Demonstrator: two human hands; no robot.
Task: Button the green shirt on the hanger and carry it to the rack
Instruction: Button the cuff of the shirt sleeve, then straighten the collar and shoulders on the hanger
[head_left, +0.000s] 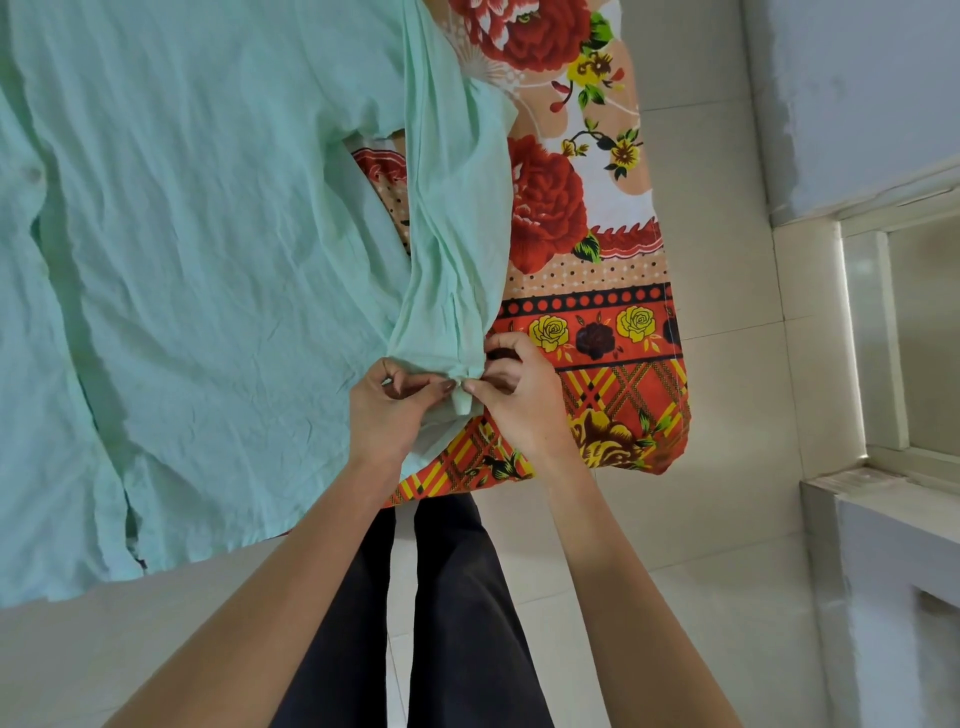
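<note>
The pale green shirt (197, 249) lies spread flat over the bed, its hem hanging off the near edge at the left. One long sleeve (447, 218) runs down toward me. At the sleeve's cuff (462, 402), my left hand (389, 415) and my right hand (519, 395) meet, each pinching the cuff fabric between thumb and fingertips. No hanger or rack is in view. A button shows faintly on the shirt front near the left edge.
A floral bedsheet (597, 332) in red, orange and yellow covers the bed and drapes over its corner. Pale tiled floor (727, 467) lies to the right and below. A white ledge and doorway frame (883, 364) stand at the right. My dark trousers are below.
</note>
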